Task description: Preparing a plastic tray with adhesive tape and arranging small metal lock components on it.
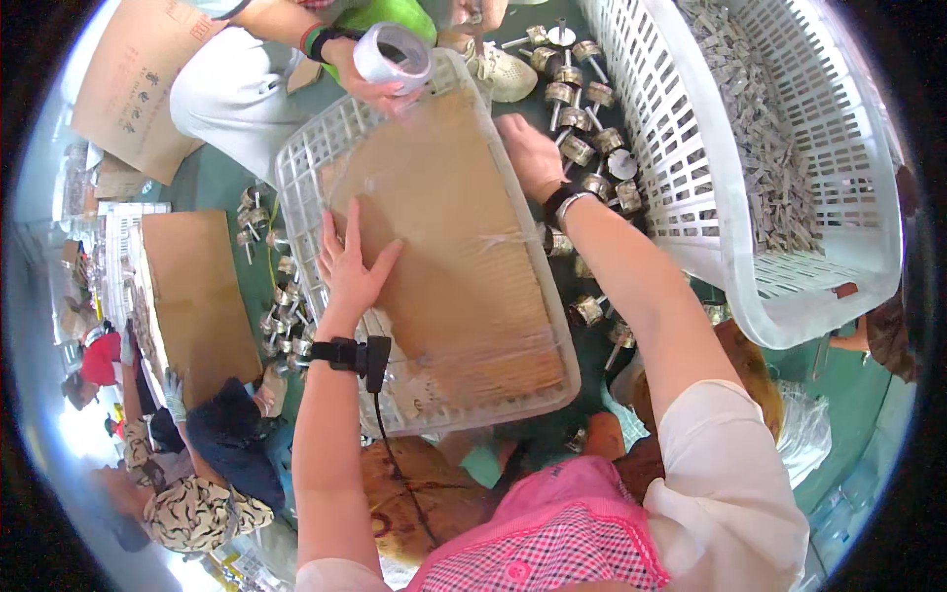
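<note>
left hand (pixel 353 264) flat on cardboard sheet (pixel 449 237)

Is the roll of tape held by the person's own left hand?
No, another person's hand holds the tape roll; the left hand lies flat on the cardboard sheet.

Cardboard sheet (pixel 444 237) on crate (pixel 326 148); basket (pixel 691 197) right of it.

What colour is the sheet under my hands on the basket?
Brown: a cardboard sheet covering the white basket. The only view, the head camera, shows it.
</note>
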Action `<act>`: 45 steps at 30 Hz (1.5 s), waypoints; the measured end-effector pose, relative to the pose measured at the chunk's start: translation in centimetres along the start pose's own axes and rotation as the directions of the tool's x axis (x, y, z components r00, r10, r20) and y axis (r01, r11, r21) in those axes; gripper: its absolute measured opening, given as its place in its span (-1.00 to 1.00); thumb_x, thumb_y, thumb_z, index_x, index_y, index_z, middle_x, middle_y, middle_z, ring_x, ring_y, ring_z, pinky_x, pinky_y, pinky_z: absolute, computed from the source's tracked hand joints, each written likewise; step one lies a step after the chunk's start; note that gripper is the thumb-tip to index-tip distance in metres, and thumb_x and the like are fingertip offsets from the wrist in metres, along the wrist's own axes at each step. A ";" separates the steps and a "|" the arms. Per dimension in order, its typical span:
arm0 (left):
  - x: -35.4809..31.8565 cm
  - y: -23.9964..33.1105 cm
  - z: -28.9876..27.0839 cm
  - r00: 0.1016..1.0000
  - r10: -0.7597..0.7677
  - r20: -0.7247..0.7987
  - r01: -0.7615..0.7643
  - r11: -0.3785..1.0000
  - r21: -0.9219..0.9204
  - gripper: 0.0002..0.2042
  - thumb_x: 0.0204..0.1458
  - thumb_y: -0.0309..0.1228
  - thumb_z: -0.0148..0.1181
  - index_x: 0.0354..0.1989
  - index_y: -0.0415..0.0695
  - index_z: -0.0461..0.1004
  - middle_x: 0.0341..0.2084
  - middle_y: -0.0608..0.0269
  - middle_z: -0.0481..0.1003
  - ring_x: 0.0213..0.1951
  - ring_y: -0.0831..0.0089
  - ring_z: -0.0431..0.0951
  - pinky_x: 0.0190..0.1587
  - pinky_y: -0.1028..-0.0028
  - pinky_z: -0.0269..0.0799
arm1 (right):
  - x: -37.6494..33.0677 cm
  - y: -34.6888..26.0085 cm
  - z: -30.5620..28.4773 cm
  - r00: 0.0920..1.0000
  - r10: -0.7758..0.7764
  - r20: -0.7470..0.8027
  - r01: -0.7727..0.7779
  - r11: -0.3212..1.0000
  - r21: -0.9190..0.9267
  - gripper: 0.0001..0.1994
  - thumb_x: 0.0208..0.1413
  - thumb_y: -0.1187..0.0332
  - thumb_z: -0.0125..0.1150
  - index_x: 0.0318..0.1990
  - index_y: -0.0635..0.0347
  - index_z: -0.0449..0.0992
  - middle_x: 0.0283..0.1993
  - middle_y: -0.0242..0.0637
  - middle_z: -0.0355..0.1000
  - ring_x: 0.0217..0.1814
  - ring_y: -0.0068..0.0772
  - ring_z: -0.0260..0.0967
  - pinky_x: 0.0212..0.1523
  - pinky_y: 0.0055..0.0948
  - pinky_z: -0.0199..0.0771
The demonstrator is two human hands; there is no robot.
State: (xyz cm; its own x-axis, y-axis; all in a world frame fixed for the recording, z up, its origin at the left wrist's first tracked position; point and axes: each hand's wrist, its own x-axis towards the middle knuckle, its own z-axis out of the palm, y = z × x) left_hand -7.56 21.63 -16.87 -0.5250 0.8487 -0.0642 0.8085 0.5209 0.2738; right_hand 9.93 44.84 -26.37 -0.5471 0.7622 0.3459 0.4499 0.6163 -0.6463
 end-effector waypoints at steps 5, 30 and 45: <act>-0.2 -0.3 0.1 1.000 0.017 -0.016 -0.017 1.000 0.005 -0.19 -0.12 0.07 0.14 0.30 0.22 -0.13 0.27 -0.17 -0.27 0.28 -0.09 -0.24 0.21 -0.03 -0.35 | -0.5 1.3 0.9 0.865 0.404 0.297 -0.441 0.895 0.066 -0.61 0.05 0.03 -0.02 -0.19 0.20 0.37 -0.32 -0.02 0.46 -0.17 0.02 0.38 -0.19 -0.13 0.36; -0.3 0.5 -0.6 0.991 -0.103 0.082 0.099 0.994 0.047 -0.18 -0.13 0.16 0.08 0.30 0.27 -0.17 0.28 -0.15 -0.31 0.28 -0.13 -0.28 0.20 -0.07 -0.34 | 2.7 -4.5 -6.2 0.987 -0.122 0.102 0.089 0.954 0.286 -0.24 -0.11 0.02 0.21 0.14 0.41 0.15 0.10 0.14 0.23 0.17 -0.04 0.19 0.15 -0.31 0.17; -0.3 0.6 0.1 0.982 -0.146 0.121 0.146 0.989 0.010 -0.15 -0.18 0.21 0.09 0.29 0.35 -0.18 0.28 -0.10 -0.33 0.29 -0.11 -0.30 0.20 -0.12 -0.35 | 0.3 -6.6 -6.9 0.753 0.237 0.614 -0.399 0.906 0.140 -0.13 -0.10 -0.02 0.19 0.20 0.46 -0.04 0.21 0.17 0.07 0.20 0.00 0.14 0.15 -0.31 0.18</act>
State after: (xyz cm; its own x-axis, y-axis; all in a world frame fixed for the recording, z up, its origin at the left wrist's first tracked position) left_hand -6.89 21.67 -16.74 -0.6015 0.7681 -0.2194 0.7255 0.6403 0.2523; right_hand 11.61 42.35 -17.32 -0.7390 0.5981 -0.3101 0.5274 0.2271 -0.8187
